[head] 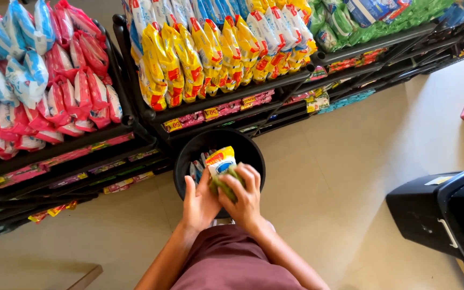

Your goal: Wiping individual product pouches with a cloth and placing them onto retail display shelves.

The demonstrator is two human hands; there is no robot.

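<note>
Both hands meet over a round black bucket (186, 161) that stands on the tan floor (350, 177) in front of dark wire shelves (275, 88). The right hand (243, 196) is curled closed around a greenish cloth (222, 183), pressing it against a yellow and white snack packet (219, 160) that sticks up above the bucket's middle. The left hand (198, 201) lies just beside it, fingers loosely bent and touching the lower edge of the packet and cloth; whether it truly grips either cannot be told. More small packets (196, 169) lie inside the bucket, to the left. On the shelf above stand rows of yellow and red packets (189, 64), with red and blue ones (55, 80) further left. A black bin (447, 215) stands at the right edge.
</note>
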